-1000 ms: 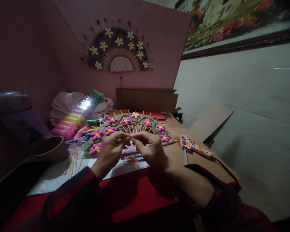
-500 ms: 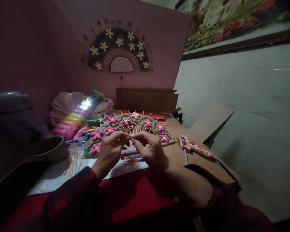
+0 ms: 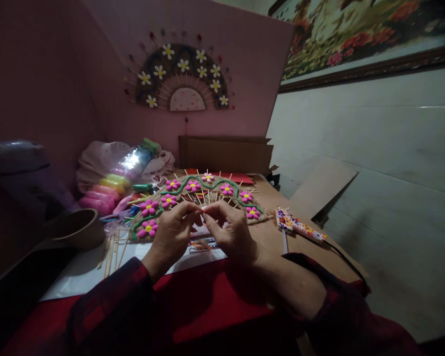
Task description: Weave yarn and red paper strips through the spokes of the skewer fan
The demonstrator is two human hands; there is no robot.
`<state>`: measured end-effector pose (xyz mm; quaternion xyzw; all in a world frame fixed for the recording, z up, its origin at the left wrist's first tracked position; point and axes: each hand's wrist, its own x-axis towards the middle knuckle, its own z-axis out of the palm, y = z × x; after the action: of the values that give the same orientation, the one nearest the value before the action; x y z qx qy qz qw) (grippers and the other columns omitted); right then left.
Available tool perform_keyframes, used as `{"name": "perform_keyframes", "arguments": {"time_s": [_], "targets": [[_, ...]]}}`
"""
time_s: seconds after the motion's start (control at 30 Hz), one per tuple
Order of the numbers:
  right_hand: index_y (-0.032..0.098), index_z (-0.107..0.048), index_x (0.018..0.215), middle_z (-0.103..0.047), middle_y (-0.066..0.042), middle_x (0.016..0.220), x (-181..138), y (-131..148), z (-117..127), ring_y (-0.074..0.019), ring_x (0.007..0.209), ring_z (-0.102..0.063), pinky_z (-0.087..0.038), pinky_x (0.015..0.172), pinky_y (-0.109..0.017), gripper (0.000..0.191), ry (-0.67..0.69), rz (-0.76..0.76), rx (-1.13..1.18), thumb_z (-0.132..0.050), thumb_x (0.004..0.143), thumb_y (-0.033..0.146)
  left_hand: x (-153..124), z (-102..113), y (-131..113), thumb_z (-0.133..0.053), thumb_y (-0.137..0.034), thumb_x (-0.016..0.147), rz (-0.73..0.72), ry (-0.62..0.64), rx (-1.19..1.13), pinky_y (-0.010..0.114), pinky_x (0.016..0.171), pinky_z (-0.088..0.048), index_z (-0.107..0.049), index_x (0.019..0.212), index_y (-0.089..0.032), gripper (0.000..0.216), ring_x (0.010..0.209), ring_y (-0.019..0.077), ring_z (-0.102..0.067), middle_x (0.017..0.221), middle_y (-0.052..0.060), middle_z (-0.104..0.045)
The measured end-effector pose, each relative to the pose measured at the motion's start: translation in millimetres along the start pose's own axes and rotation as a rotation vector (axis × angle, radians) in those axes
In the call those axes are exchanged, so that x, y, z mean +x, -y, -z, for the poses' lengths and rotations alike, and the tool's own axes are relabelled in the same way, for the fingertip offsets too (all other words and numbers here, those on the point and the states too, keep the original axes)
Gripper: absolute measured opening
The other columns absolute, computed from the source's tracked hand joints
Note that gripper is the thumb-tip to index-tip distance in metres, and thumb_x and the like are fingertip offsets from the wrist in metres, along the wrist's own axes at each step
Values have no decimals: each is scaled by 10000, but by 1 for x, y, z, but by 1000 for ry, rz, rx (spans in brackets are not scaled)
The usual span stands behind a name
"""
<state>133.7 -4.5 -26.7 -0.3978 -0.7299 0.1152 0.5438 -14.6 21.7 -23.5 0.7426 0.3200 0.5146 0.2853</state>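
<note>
My left hand and my right hand meet fingertip to fingertip in front of me. Both are closed in a pinch on a tiny red piece that I cannot make out well. Just behind them lies a fan-shaped woven craft with pink flowers, a green wavy cord and thin wooden sticks poking out. Both hands hover just above its near edge, over a white sheet on the table.
A floral-patterned glue gun lies to the right on brown cardboard. Bags of coloured clay are piled at the left, beside a cardboard ring. Loose sticks lie nearby. A finished fan hangs on the pink wall.
Both hands have dropped slightly and drawn a little closer to me, still pinched together. Nothing else has moved.
</note>
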Motion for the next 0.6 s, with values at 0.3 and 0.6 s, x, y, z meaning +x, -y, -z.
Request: {"name": "perform_keyframes", "arguments": {"time_s": [0.3, 0.6], "targets": [[166, -607, 820, -639, -3, 690, -2, -3, -3, -93, 552, -532, -429, 546, -222, 76, -38, 73, -95, -541, 846, 193, -2, 0, -4, -574, -308, 825, 56, 3, -20, 248, 524, -508, -641, 776, -145, 182, 605, 144, -614, 689, 30, -642], [155, -623, 835, -658, -4, 717, -1, -1, -1, -86, 582, -555, -434, 553, -207, 89, -51, 107, -63, -536, 854, 149, -1, 1, -7, -536, -315, 851, 75, 52, -40, 250, 535, -505, -619, 785, -147, 199, 626, 142, -596, 694, 22, -619]]}}
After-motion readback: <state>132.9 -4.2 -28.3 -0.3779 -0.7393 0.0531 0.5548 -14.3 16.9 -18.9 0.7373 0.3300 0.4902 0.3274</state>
